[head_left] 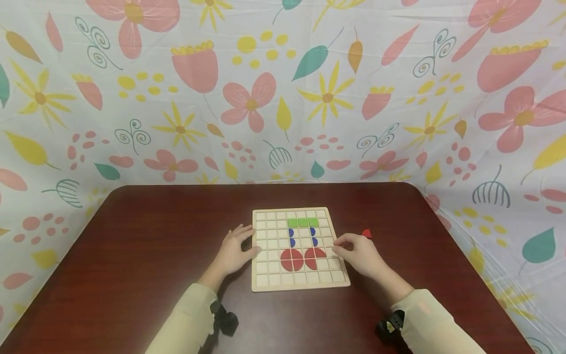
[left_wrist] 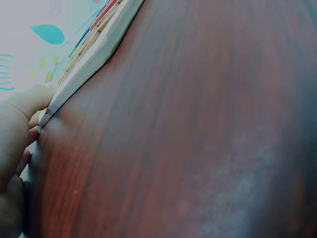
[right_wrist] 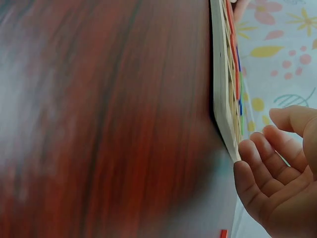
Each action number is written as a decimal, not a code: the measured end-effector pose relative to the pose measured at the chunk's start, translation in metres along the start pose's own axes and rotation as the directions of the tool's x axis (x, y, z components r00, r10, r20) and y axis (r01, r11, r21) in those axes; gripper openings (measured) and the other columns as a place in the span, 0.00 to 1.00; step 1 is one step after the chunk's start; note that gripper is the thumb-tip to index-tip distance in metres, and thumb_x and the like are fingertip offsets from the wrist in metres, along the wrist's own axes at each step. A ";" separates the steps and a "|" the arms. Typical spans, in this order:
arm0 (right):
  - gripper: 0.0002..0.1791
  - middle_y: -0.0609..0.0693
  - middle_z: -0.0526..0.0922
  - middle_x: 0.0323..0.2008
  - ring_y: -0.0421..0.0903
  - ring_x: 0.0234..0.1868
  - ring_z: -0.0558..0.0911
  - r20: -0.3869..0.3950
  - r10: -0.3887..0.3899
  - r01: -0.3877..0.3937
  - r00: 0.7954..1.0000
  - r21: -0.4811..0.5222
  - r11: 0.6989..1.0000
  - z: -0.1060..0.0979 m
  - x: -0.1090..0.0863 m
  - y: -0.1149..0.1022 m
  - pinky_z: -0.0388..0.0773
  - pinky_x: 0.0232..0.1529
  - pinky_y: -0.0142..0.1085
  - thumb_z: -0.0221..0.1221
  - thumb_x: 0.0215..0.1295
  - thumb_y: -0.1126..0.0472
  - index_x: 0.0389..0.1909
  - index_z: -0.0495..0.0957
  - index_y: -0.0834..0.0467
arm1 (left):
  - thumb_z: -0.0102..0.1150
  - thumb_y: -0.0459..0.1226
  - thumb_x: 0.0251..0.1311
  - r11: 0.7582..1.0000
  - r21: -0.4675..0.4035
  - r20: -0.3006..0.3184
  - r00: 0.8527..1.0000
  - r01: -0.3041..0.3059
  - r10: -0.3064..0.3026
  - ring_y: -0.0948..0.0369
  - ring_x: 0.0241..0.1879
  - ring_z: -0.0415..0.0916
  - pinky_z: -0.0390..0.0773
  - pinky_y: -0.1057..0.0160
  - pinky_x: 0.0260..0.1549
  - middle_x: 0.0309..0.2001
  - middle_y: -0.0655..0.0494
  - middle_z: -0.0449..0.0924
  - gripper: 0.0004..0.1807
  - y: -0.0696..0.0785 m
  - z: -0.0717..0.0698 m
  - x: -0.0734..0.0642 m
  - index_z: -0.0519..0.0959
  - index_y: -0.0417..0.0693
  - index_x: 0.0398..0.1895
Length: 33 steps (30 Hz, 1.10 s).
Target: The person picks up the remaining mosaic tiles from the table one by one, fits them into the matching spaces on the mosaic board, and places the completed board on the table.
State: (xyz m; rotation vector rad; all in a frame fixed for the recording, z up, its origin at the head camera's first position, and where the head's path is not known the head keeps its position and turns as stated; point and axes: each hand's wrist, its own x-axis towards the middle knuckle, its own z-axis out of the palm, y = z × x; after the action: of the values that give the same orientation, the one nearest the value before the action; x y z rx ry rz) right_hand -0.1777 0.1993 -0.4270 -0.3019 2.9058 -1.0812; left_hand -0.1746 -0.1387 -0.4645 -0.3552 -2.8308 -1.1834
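Observation:
A square wooden grid board (head_left: 265, 283) lies flat on the table. Three green squares (head_left: 302, 222) form a row near its top, with blue half-circles (head_left: 292, 242) in two columns below. Red quarter-circle pieces (head_left: 292, 260) make a whole disc at left; the red disc (head_left: 315, 256) at right lacks its lower right quarter. My left hand (head_left: 232, 250) rests at the board's left edge, its thumb (left_wrist: 42, 95) over the rim. At the right edge, my right hand (head_left: 360, 253) has thumb and fingers apart in the right wrist view, nothing visible between them.
A loose red piece (head_left: 366, 233) lies on the table beyond my right hand. The dark reddish-brown table (head_left: 132, 275) extends around the board. Behind it hangs a white cloth (head_left: 283, 147) with flower and leaf prints.

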 end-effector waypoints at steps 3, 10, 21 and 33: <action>0.08 0.50 0.85 0.33 0.42 0.32 0.80 -0.004 0.005 -0.005 1.000 -0.003 1.000 -0.003 0.000 0.004 0.75 0.28 0.32 0.64 0.58 0.59 0.37 0.82 0.58 | 0.63 0.44 0.56 1.000 0.003 -0.002 1.000 0.001 -0.001 0.45 0.72 0.53 0.45 0.39 0.69 0.66 0.44 0.68 0.31 0.000 0.000 0.000 0.72 0.40 0.61; 0.10 0.51 0.86 0.34 0.42 0.32 0.81 -0.018 -0.008 0.008 1.000 -0.024 1.000 -0.011 0.000 0.013 0.74 0.28 0.33 0.64 0.58 0.58 0.39 0.82 0.58 | 0.64 0.44 0.56 1.000 0.005 0.001 1.000 -0.002 0.002 0.45 0.71 0.53 0.45 0.38 0.68 0.65 0.43 0.68 0.31 0.001 -0.001 -0.001 0.72 0.39 0.61; 0.12 0.53 0.86 0.38 0.44 0.34 0.82 -0.033 -0.011 0.009 0.999 -0.059 0.998 -0.023 -0.001 0.024 0.74 0.28 0.33 0.62 0.60 0.56 0.42 0.82 0.57 | 0.63 0.44 0.56 1.000 0.011 0.000 1.000 -0.013 0.013 0.46 0.72 0.53 0.46 0.38 0.69 0.66 0.44 0.68 0.31 0.000 0.001 0.001 0.72 0.40 0.62; 0.14 0.61 0.82 0.48 0.48 0.34 0.79 -0.033 -0.018 0.013 0.999 -0.140 0.990 -0.038 0.001 0.037 0.73 0.32 0.39 0.59 0.64 0.58 0.47 0.79 0.59 | 0.63 0.45 0.57 1.000 0.014 -0.002 1.000 -0.026 0.026 0.44 0.71 0.53 0.46 0.38 0.68 0.66 0.44 0.68 0.31 -0.003 0.003 -0.001 0.72 0.39 0.61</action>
State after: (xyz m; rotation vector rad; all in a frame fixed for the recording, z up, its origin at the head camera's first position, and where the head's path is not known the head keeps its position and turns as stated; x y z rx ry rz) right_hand -0.1890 0.2510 -0.4218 -0.3133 3.0209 -0.8943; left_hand -0.1738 -0.1390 -0.4688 -0.3890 -2.8220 -1.1574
